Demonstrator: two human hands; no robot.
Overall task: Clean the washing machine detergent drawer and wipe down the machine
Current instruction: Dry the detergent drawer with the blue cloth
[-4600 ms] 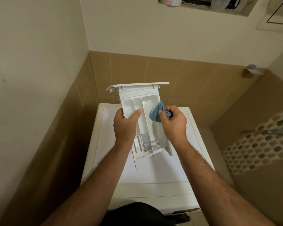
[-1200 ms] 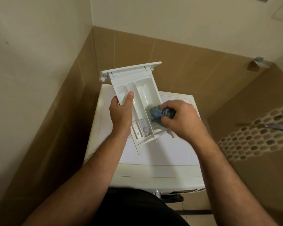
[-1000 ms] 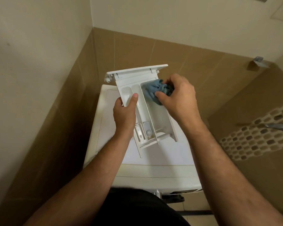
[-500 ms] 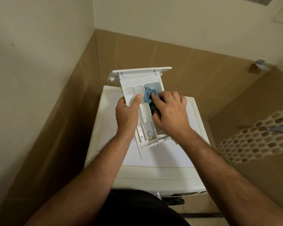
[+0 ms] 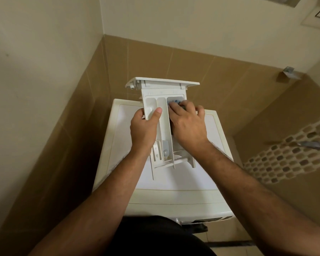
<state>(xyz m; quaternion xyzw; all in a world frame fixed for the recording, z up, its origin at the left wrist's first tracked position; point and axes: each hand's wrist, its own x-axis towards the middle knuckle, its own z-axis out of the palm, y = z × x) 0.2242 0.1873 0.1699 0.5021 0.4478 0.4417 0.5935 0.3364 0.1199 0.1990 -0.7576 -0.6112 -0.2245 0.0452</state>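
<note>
Drawer wipe, right compartment.
Left hand [image 5: 144, 130] grips detergent drawer [image 5: 162, 115] by side wall; right hand [image 5: 187, 122] presses cloth [image 5: 174, 102] in. Probably light, rigid, slick plastic.

Detergent drawer [image 5: 163, 115] above the washing machine [image 5: 174, 183] top, toward its rear edge. Left hand [image 5: 143, 131] on drawer's left side; right hand [image 5: 189, 124] in right compartment, over cloth [image 5: 174, 103].

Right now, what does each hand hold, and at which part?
The left hand holds the detergent drawer by its left side wall, thumb inside. The right hand presses a blue cloth into the right compartment; how it holds the cloth is hidden.
</note>
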